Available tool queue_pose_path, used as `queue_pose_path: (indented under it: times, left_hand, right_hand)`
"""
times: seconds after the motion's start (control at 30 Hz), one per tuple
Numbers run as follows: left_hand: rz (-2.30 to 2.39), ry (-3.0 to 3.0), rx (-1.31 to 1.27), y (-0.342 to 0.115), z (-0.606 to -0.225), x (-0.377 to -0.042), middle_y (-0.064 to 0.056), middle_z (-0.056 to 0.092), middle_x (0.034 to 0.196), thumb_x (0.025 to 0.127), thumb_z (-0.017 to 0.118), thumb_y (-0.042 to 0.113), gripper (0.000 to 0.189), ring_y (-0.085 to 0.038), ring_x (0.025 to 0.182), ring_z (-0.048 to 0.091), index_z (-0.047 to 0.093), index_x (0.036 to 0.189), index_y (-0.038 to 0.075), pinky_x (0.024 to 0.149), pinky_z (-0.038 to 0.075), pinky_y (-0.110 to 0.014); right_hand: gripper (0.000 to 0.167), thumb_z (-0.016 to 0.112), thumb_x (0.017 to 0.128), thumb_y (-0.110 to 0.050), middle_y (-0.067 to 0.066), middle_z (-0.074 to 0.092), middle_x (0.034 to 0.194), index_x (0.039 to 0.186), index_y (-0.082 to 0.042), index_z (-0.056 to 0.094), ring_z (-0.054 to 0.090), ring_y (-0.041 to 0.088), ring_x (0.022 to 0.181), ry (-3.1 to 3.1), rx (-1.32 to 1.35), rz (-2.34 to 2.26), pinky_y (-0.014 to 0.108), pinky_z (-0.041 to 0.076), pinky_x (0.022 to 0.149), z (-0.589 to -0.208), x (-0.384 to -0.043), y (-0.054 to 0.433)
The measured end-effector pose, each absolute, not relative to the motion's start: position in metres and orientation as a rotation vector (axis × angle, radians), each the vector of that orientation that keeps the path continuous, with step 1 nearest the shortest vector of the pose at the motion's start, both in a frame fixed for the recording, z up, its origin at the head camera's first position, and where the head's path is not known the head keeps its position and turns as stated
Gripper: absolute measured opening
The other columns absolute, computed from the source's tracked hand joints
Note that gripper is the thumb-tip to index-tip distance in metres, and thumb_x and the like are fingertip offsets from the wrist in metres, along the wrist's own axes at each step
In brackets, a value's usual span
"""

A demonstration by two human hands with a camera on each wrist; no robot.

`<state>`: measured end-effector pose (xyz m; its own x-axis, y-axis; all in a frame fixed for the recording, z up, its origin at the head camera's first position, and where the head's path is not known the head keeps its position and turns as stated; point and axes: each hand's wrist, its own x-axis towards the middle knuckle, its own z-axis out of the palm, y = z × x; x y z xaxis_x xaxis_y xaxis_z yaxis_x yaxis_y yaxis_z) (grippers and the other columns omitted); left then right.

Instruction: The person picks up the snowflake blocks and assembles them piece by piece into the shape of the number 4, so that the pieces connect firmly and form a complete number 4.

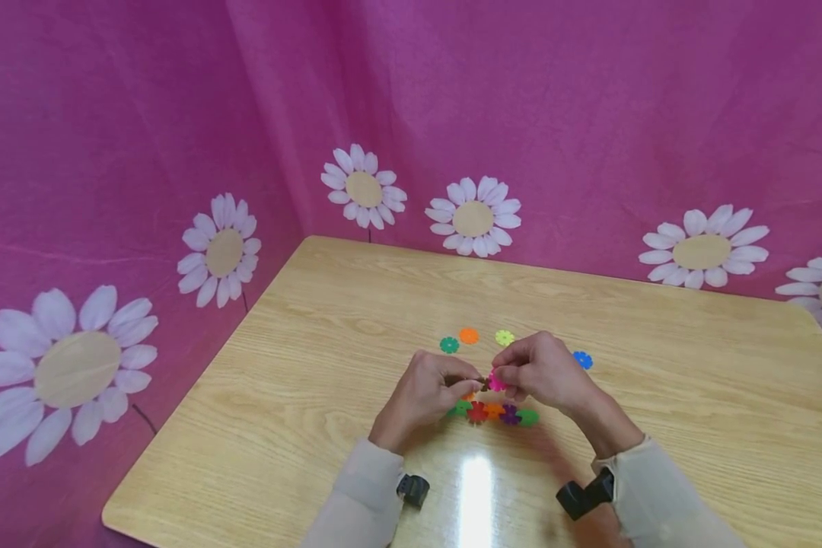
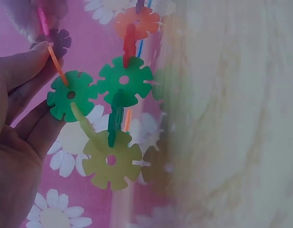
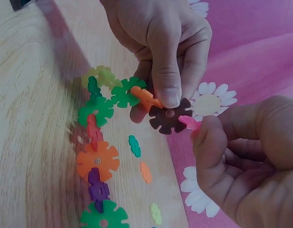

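My left hand (image 1: 421, 390) pinches a brown notched flower disc (image 3: 161, 119) between thumb and fingers. The brown disc ends a chain of interlocked discs: an orange disc (image 3: 145, 96), green disc (image 2: 70, 96) and yellow disc (image 2: 112, 161) follow it. The chain bends round through a red disc (image 1: 477, 412), another orange disc (image 3: 98, 160) and a purple disc (image 1: 510, 415) to a green one (image 1: 528, 418). My right hand (image 1: 546, 371) pinches a pink disc (image 1: 497, 380). Its edge meets the brown disc's rim; how deep it sits in a slot I cannot tell.
Loose discs lie on the wooden table (image 1: 260, 396) beyond the hands: a green disc (image 1: 449, 345), an orange disc (image 1: 469, 336), a yellow disc (image 1: 504, 337) and a blue disc (image 1: 583, 360). A pink flowered cloth (image 1: 555, 114) hangs behind the table and along its left side.
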<state>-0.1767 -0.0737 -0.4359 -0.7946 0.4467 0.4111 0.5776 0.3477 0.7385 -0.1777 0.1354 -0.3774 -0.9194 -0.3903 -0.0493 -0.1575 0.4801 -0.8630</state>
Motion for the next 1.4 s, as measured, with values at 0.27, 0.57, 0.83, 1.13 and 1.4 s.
queue_pose_path:
  times: [0.27,0.57,0.83,1.13,1.4]
  left_hand:
    - [-1.422,-2.462,-0.939,-0.074,-0.438,-0.177,0.005,0.074,0.087,0.090,0.075,0.009,0.006,0.002,0.075,0.062,0.081,0.089,0.009,0.067,0.052,-0.019]
    - [-1.436,-2.469,-0.937,-0.074,-0.438,-0.177,0.002,0.075,0.088,0.089,0.076,0.009,0.005,0.001,0.078,0.064,0.080,0.091,0.007,0.072,0.052,-0.019]
    - [-1.454,-2.526,-0.957,-0.078,-0.433,-0.179,0.005,0.074,0.087,0.090,0.076,0.009,0.006,0.000,0.073,0.062,0.080,0.092,0.007,0.069,0.053,-0.019]
    - [-1.500,-2.522,-0.934,-0.079,-0.432,-0.179,0.001,0.075,0.089,0.089,0.076,0.006,0.005,-0.001,0.075,0.064,0.080,0.093,0.005,0.073,0.053,-0.020]
    - [-1.539,-2.535,-0.898,-0.078,-0.435,-0.177,0.005,0.073,0.086,0.089,0.076,0.008,0.006,-0.002,0.073,0.063,0.079,0.094,0.006,0.072,0.054,-0.021]
  right_hand:
    - [0.011,0.064,0.090,0.007,0.011,0.069,0.076,0.097,0.011,0.071,0.064,0.020,0.060,2.452,-0.463,-1.453,0.034,0.057,0.056,-0.380,-0.179,0.135]
    - [0.013,0.063,0.092,0.004,0.011,0.070,0.079,0.100,0.012,0.071,0.065,0.023,0.061,2.441,-0.452,-1.448,0.032,0.056,0.056,-0.382,-0.180,0.134]
    - [0.020,0.067,0.093,-0.007,0.009,0.070,0.080,0.106,0.008,0.070,0.066,0.024,0.064,2.450,-0.460,-1.415,0.037,0.057,0.059,-0.385,-0.180,0.138]
    - [0.030,0.070,0.095,-0.023,0.012,0.067,0.083,0.107,0.005,0.071,0.065,0.031,0.073,2.545,-0.356,-1.439,0.036,0.057,0.066,-0.377,-0.192,0.173]
    - [0.034,0.065,0.099,-0.021,0.017,0.069,0.090,0.113,0.009,0.067,0.067,0.028,0.077,2.713,-0.176,-1.363,0.036,0.056,0.067,-0.392,-0.211,0.216]
